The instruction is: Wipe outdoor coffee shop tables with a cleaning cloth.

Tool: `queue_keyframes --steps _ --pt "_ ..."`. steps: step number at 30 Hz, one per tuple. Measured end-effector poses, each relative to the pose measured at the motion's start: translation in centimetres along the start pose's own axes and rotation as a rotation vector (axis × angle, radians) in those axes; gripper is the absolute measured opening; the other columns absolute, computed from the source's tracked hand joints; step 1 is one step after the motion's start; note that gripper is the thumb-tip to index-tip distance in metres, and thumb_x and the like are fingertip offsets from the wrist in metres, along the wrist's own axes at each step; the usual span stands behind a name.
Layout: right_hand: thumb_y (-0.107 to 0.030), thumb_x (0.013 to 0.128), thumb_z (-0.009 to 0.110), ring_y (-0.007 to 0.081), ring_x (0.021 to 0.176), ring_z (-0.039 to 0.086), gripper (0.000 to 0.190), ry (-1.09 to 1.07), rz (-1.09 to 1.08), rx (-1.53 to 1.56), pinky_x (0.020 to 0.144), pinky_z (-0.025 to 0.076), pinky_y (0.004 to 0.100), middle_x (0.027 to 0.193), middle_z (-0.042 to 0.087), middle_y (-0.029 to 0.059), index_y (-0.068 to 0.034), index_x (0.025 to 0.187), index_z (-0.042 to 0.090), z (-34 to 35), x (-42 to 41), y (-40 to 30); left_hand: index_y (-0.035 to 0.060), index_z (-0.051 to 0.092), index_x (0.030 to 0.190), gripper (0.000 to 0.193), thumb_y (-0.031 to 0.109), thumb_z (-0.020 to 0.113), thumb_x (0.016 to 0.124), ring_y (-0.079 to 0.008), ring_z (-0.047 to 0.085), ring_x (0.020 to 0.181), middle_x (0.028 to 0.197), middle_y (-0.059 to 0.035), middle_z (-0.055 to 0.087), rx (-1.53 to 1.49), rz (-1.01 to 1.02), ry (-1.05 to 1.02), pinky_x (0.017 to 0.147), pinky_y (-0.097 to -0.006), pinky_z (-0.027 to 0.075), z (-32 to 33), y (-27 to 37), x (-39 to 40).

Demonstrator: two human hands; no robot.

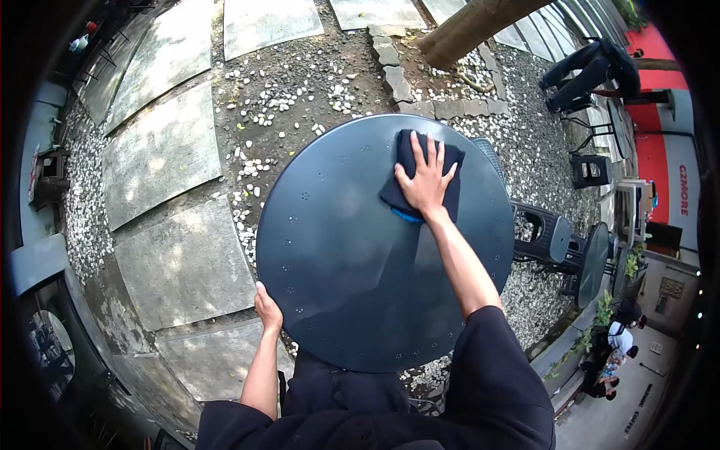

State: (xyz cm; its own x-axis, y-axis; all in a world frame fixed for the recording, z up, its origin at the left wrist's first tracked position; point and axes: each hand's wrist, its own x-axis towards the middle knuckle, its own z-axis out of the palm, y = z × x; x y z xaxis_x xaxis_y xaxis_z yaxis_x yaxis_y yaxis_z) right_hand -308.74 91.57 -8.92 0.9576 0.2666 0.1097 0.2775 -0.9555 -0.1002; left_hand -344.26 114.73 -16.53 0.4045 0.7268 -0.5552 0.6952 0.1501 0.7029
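Note:
Before me stands a round dark metal table [337, 242] with small flower-shaped hole patterns around its rim. My right hand [426, 179] lies flat with fingers spread on a folded black cloth [406, 147], pressing it against the far right part of the tabletop. A bit of blue edging [406, 215] shows under the cloth's near side. My left hand [267, 309] grips the table's rim at the near left; its fingers are partly hidden beneath the edge.
A tree trunk [478, 31] rises beyond the table inside a paver border [390, 81]. Concrete slabs [163, 152] and white pebbles lie at left. Dark stools [543, 233] and another round table [593, 264] stand at right. A person [596, 76] bends farther off; several people [616, 349] sit lower right.

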Motion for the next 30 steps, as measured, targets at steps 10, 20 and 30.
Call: queue_keyframes --steps 10,20,30 --pt "-0.047 0.082 0.055 0.0348 0.139 0.015 0.073 0.035 0.112 -0.02 0.102 0.01 0.0696 0.153 0.018 0.0052 -0.031 0.146 0.022 1.0 1.0 -1.4 -0.0089 0.062 0.093 0.069 0.05 0.025 0.097 -0.0338 0.061 0.084 0.086 -0.0204 0.066 -0.049 0.02 -0.022 0.082 -0.0394 0.043 0.4 0.2 -0.3" --pt "-0.049 0.075 0.062 0.0316 0.136 0.024 0.067 -0.304 -0.187 0.181 0.103 0.007 0.0653 0.15 0.026 0.007 -0.033 0.137 0.042 -3.2 -26.9 -11.4 -0.0085 0.061 0.097 0.066 0.045 0.023 0.099 -0.0288 0.062 0.083 0.089 -0.0166 0.066 -0.12 0.016 -0.056 0.081 -0.0363 0.044 0.0 0.9 -0.3" --pt "-0.046 0.077 0.06 0.0344 0.138 0.018 0.076 -0.022 -0.003 0.087 0.101 0.01 0.0689 0.151 0.021 0.0072 -0.031 0.144 0.028 -0.3 -4.6 -5.0 -0.0082 0.061 0.097 0.068 0.049 0.023 0.098 -0.0263 0.061 0.085 0.091 -0.0155 0.066 -0.091 0.027 -0.034 0.081 -0.0358 0.044 -0.6 2.0 -0.8"
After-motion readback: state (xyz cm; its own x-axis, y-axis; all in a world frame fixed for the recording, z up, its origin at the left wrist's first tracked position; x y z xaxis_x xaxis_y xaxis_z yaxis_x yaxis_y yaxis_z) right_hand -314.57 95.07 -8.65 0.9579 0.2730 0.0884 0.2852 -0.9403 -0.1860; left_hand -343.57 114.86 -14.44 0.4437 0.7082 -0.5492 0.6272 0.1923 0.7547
